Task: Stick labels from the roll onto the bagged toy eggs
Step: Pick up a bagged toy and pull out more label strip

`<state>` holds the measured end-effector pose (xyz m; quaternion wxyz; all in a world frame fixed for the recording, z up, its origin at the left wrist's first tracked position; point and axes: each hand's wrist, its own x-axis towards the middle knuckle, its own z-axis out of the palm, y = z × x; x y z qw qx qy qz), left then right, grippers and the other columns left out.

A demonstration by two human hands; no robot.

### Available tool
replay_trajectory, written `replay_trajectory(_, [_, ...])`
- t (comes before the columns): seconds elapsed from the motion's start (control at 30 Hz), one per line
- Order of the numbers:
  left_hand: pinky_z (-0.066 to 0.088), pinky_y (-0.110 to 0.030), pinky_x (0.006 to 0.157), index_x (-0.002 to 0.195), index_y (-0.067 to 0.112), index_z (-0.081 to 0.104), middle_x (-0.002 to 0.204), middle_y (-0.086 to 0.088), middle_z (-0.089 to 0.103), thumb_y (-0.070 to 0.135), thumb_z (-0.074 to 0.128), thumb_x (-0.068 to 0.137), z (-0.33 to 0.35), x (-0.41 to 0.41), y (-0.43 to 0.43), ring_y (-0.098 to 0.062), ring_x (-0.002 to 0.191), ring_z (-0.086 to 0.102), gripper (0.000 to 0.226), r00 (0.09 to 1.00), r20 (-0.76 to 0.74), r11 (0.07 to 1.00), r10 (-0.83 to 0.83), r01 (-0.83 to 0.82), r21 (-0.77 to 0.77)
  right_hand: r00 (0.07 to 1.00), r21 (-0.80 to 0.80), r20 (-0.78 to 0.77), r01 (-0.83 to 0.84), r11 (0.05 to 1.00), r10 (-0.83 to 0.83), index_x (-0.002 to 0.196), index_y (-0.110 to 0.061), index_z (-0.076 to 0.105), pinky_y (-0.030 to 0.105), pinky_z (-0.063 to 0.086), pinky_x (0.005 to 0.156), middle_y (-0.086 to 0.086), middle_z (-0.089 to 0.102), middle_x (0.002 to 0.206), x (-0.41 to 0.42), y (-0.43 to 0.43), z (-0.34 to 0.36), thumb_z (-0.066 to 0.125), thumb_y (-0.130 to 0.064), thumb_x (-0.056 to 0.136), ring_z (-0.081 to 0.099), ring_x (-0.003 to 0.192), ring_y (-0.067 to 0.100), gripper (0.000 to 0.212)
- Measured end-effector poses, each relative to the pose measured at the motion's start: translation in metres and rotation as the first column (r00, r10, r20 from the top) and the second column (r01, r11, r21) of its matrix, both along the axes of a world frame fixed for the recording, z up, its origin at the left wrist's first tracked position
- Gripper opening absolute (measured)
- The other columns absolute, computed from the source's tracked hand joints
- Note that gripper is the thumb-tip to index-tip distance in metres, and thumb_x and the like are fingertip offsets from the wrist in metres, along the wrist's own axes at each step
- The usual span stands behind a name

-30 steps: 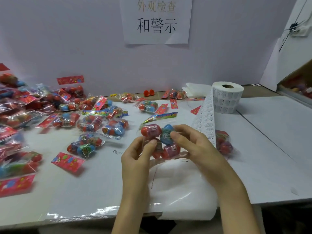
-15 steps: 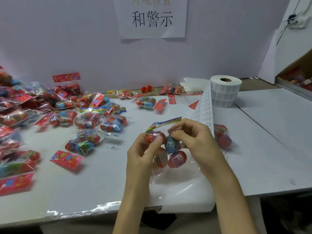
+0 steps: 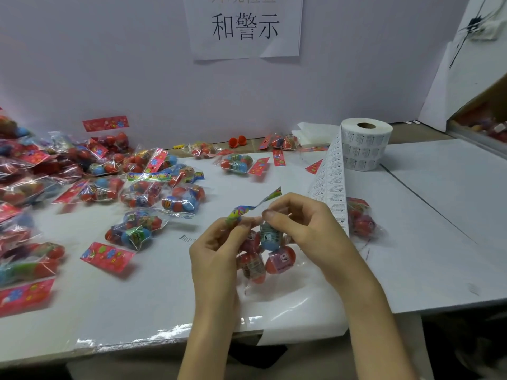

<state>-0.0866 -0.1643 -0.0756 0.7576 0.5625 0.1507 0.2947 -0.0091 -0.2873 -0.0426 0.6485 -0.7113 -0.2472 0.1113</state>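
Observation:
A clear bag of toy eggs (image 3: 267, 253), red and blue, hangs above the white table (image 3: 164, 297) between both hands. My left hand (image 3: 216, 250) pinches the bag's top by its colourful header strip (image 3: 253, 205). My right hand (image 3: 304, 226) pinches the same top edge from the right, thumb pressed on the plastic. The white label roll (image 3: 366, 145) stands at the back right, and its printed strip (image 3: 330, 187) runs down behind my right hand.
Several bagged eggs (image 3: 142, 229) and red header cards (image 3: 107, 256) are spread over the left half of the table. Another bag of eggs (image 3: 360, 219) lies just right of the label strip. A paper sign (image 3: 244, 26) hangs on the back wall.
The bag has turned from lying flat between my hands to hanging down by its top. Both hands now pinch the upper edge, with the header strip sticking up.

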Motion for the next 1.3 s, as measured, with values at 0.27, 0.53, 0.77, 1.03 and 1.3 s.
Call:
replay_trajectory(0.27, [0.06, -0.024, 0.062, 0.111, 0.031, 0.08, 0.099, -0.006, 0.081, 0.019, 0.069, 0.094, 0.007, -0.003, -0.005, -0.023, 0.086, 0.079, 0.024, 0.999, 0.026, 0.994, 0.025, -0.022, -0.106, 0.998, 0.014, -0.053, -0.023, 1.0, 0.023, 0.07, -0.021, 0.069, 0.023, 0.05, 0.062, 0.004, 0.073, 0.074, -0.001, -0.002, 0.0, 0.076, -0.014, 0.089, 0.067, 0.07, 0.012, 0.021])
replay_trajectory(0.53, [0.061, -0.026, 0.071, 0.13, 0.034, 0.067, 0.094, -0.013, 0.08, 0.023, 0.07, 0.087, 0.008, -0.005, -0.005, -0.023, 0.09, 0.079, 0.044, 0.994, 0.113, 0.995, 0.014, -0.003, -0.099, 0.998, 0.04, -0.059, -0.032, 0.999, 0.034, 0.065, -0.02, 0.066, 0.02, 0.049, 0.058, 0.001, 0.067, 0.067, -0.002, -0.001, 0.001, 0.076, -0.009, 0.088, 0.062, 0.064, 0.009, 0.027])
replay_trajectory(0.77, [0.062, -0.028, 0.075, 0.132, 0.027, 0.059, 0.102, -0.011, 0.08, 0.004, 0.065, 0.094, 0.006, -0.004, -0.003, -0.028, 0.098, 0.077, 0.044, 0.99, 0.126, 0.996, -0.06, 0.068, -0.062, 0.998, 0.077, -0.056, 0.026, 0.997, -0.022, 0.067, -0.015, 0.067, 0.021, 0.047, 0.057, 0.001, 0.066, 0.065, 0.002, -0.004, -0.002, 0.076, -0.005, 0.086, 0.059, 0.062, 0.011, 0.023])
replay_trajectory(1.03, [0.061, -0.023, 0.072, 0.129, 0.027, 0.067, 0.096, -0.008, 0.081, 0.001, 0.067, 0.093, 0.003, -0.003, -0.002, -0.019, 0.093, 0.078, 0.044, 0.987, 0.109, 0.991, 0.115, -0.107, -0.077, 0.989, -0.036, 0.084, 0.123, 0.992, -0.119, 0.093, -0.025, 0.075, 0.021, 0.051, 0.063, -0.01, 0.075, 0.08, 0.005, -0.006, -0.003, 0.062, -0.029, 0.1, 0.069, 0.073, 0.004, 0.015])
replay_trajectory(1.3, [0.06, -0.035, 0.092, 0.143, 0.033, 0.058, 0.097, 0.006, 0.081, 0.006, 0.068, 0.096, 0.003, -0.002, 0.002, -0.011, 0.097, 0.076, 0.055, 0.943, 0.068, 0.937, 0.325, -0.311, -0.158, 0.816, -0.156, 0.196, 0.573, 0.805, -0.543, 0.115, -0.028, 0.062, 0.04, 0.056, 0.081, -0.012, 0.066, 0.088, 0.031, -0.065, -0.004, 0.078, -0.031, 0.087, 0.066, 0.087, 0.013, 0.032])
